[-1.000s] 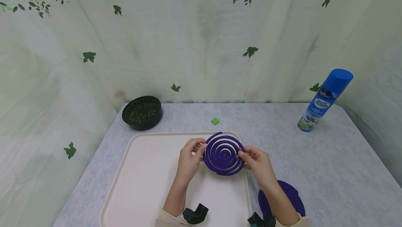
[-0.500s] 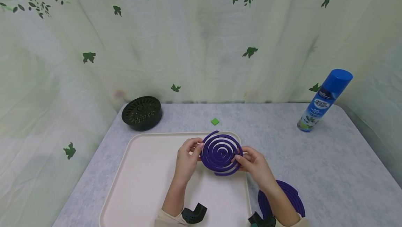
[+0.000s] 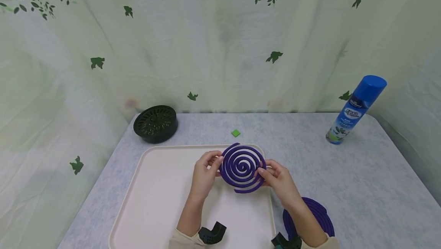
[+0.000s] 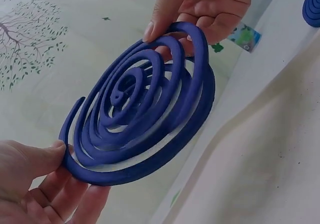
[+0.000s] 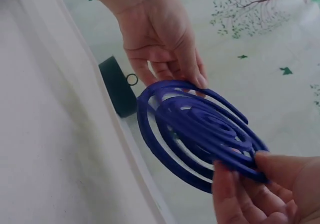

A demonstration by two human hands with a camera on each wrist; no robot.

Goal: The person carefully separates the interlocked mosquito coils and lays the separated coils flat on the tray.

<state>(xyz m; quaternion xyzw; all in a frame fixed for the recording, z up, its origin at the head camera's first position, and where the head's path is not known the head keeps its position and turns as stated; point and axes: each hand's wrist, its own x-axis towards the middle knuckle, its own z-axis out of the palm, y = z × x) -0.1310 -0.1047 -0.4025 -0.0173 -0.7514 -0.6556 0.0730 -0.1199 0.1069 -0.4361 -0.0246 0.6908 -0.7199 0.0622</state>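
A purple-blue mosquito coil (image 3: 242, 166) is held up over the right back part of a white tray (image 3: 155, 203). Its windings stand apart with gaps, and in the left wrist view the layers (image 4: 115, 98) look spread out of one plane. My left hand (image 3: 204, 172) pinches the outer winding at the left, thumb in front. On the opposite side my right hand (image 3: 280, 182) pinches the coil between thumb and fingers, with some fingertips behind it. Another purple coil (image 3: 318, 214) lies on the table, partly hidden beneath my right forearm.
A dark round tin with a slotted lid (image 3: 156, 124) stands at the back left of the table. A blue spray can (image 3: 355, 109) stands at the back right. A small green square (image 3: 236, 133) lies behind the tray. A leaf-patterned curtain (image 3: 220, 50) closes off the back.
Both hands and the coil have shifted slightly left. The right thumb has moved further in over the windings, and the gaps near the coil's lower edge look wider.
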